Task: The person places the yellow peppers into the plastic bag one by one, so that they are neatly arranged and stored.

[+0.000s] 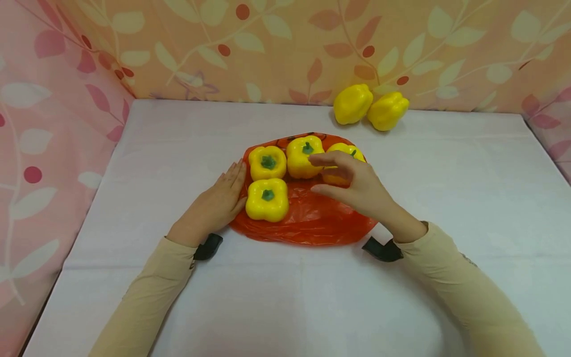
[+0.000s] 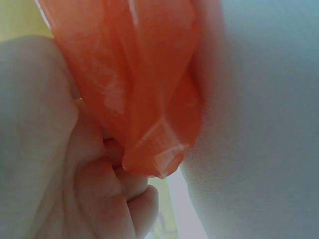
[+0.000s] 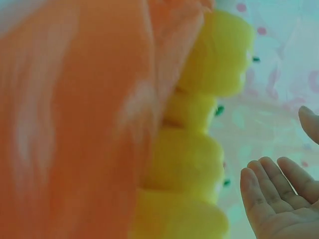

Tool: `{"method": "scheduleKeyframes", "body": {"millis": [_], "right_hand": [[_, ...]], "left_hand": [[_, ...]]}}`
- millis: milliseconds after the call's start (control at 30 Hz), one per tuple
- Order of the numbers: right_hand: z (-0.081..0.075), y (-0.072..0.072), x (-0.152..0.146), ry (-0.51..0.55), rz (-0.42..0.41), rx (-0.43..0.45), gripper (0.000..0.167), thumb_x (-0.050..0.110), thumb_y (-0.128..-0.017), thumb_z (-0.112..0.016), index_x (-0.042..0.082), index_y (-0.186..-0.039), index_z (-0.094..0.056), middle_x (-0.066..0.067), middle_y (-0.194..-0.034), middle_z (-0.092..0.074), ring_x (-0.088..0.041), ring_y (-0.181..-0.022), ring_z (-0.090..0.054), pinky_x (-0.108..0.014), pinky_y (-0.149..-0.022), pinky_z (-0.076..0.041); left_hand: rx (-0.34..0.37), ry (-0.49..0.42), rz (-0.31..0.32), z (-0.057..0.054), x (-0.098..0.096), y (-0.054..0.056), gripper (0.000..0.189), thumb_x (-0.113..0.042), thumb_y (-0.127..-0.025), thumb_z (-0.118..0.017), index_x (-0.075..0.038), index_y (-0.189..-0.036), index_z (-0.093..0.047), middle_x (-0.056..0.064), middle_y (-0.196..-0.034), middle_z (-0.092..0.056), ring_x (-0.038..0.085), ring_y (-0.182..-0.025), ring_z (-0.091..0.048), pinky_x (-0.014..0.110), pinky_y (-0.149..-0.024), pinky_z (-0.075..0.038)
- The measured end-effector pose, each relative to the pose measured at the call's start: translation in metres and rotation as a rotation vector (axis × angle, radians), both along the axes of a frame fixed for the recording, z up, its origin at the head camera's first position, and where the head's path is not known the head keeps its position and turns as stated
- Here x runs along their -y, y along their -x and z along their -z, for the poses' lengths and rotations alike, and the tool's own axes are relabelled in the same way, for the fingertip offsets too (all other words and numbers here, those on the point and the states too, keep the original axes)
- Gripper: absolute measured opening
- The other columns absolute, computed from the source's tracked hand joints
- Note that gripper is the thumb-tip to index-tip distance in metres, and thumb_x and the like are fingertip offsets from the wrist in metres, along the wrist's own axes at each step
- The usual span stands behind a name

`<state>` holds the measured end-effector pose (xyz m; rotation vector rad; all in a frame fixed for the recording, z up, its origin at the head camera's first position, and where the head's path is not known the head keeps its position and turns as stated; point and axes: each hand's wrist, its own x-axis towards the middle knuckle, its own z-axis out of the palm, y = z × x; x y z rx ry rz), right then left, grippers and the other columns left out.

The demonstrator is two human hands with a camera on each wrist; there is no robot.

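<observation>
Several yellow bell peppers with green stems stand upright on a red plastic bag (image 1: 312, 215). The front left bell pepper (image 1: 267, 201) has another bell pepper (image 1: 266, 162) just behind it. Along the back are a middle bell pepper (image 1: 303, 161) and a right bell pepper (image 1: 341, 148), the latter partly hidden by my right hand (image 1: 359, 183). That hand hovers over the bag with fingers and thumb spread apart and holds nothing. My left hand (image 1: 218, 203) lies with straight fingers along the bag's left edge. In the left wrist view, its fingers (image 2: 99, 194) are beside the folded plastic.
Two more yellow bell peppers (image 1: 352, 104) lie on their sides at the back right of the white-covered table (image 1: 285, 292). A leaf-patterned curtain (image 1: 276, 49) rises behind the table's back edge. Black wrist mounts (image 1: 383, 249) sit under both sleeves.
</observation>
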<state>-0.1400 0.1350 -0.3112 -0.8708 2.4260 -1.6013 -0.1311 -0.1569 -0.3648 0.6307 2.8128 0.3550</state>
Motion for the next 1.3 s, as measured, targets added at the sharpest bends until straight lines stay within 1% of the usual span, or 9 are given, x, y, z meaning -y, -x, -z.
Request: {"method": "scheduleKeyframes", "body": {"millis": [133,233,400,533,667,933,1133,1200,1300], "right_hand": [[-0.009,0.004,-0.014,0.031,0.059,-0.027,0.043,-0.008,-0.080,-0.069,-0.006,-0.121,-0.055,-0.018,-0.122,-0.057,-0.025,-0.114,-0.054,-0.033,-0.094,-0.048],[-0.016,0.007,-0.026,0.065,0.111,-0.047,0.043,-0.008,-0.081,-0.068,-0.006,-0.122,-0.056,-0.016,-0.119,-0.059,-0.025,-0.112,-0.055,-0.028,-0.093,-0.048],[-0.028,0.012,-0.045,0.183,0.193,-0.026,0.040,-0.008,-0.083,-0.066,-0.005,-0.122,-0.058,-0.009,-0.118,-0.061,-0.020,-0.109,-0.057,-0.021,-0.089,-0.048],[-0.033,0.019,-0.059,0.287,0.227,-0.017,0.036,-0.010,-0.082,-0.065,-0.004,-0.118,-0.061,-0.010,-0.115,-0.062,-0.020,-0.107,-0.058,-0.018,-0.084,-0.050],[-0.036,0.028,-0.070,0.360,0.276,-0.010,0.034,-0.010,-0.081,-0.066,-0.005,-0.115,-0.063,-0.011,-0.112,-0.063,-0.021,-0.106,-0.058,-0.018,-0.084,-0.050],[-0.040,0.047,-0.089,0.342,0.375,-0.046,0.030,-0.007,-0.081,-0.068,-0.002,-0.110,-0.067,-0.009,-0.108,-0.065,-0.019,-0.103,-0.058,-0.015,-0.083,-0.048],[-0.041,0.065,-0.099,0.306,0.466,-0.025,0.026,-0.002,-0.082,-0.069,0.004,-0.108,-0.070,-0.003,-0.103,-0.067,-0.014,-0.097,-0.060,-0.013,-0.080,-0.048],[-0.040,0.072,-0.102,0.338,0.484,0.000,0.026,-0.001,-0.081,-0.070,0.004,-0.106,-0.071,-0.002,-0.100,-0.067,-0.013,-0.094,-0.061,-0.013,-0.079,-0.048],[-0.038,0.083,-0.107,0.432,0.493,0.046,0.025,-0.003,-0.080,-0.071,0.003,-0.104,-0.071,-0.004,-0.096,-0.068,-0.014,-0.089,-0.062,-0.013,-0.078,-0.049]], "left_hand": [[0.002,0.001,-0.003,0.000,0.000,0.001,0.072,-0.026,-0.099,-0.046,0.007,-0.148,-0.003,0.021,-0.155,-0.004,0.031,-0.143,-0.004,0.046,-0.114,-0.012],[0.000,0.005,-0.002,0.000,0.000,0.001,0.072,-0.026,-0.100,-0.046,0.007,-0.148,-0.003,0.022,-0.155,-0.004,0.032,-0.143,-0.004,0.046,-0.114,-0.012],[-0.010,0.003,-0.001,0.001,0.000,0.000,0.072,-0.026,-0.100,-0.046,0.007,-0.148,-0.004,0.021,-0.155,-0.004,0.032,-0.143,-0.005,0.047,-0.113,-0.013],[-0.010,0.000,-0.003,0.001,0.000,0.000,0.072,-0.027,-0.099,-0.046,0.006,-0.148,-0.004,0.021,-0.155,-0.005,0.031,-0.143,-0.005,0.047,-0.113,-0.013],[-0.003,-0.004,-0.009,0.001,0.001,0.000,0.072,-0.027,-0.099,-0.046,0.006,-0.148,-0.004,0.020,-0.156,-0.004,0.031,-0.143,-0.004,0.046,-0.114,-0.012],[0.000,-0.014,-0.018,0.001,0.000,-0.001,0.072,-0.027,-0.099,-0.047,0.005,-0.148,-0.004,0.020,-0.156,-0.005,0.030,-0.143,-0.004,0.046,-0.114,-0.012],[-0.008,-0.023,-0.012,0.001,0.001,-0.002,0.071,-0.026,-0.099,-0.046,0.006,-0.148,-0.005,0.021,-0.155,-0.005,0.031,-0.143,-0.005,0.046,-0.114,-0.013],[-0.009,-0.024,-0.011,0.001,0.001,-0.002,0.071,-0.026,-0.099,-0.046,0.006,-0.148,-0.005,0.021,-0.155,-0.005,0.031,-0.143,-0.005,0.046,-0.114,-0.013],[-0.010,-0.028,-0.013,0.002,0.001,-0.002,0.071,-0.026,-0.099,-0.047,0.006,-0.148,-0.005,0.020,-0.155,-0.005,0.031,-0.143,-0.005,0.047,-0.113,-0.013]]}}
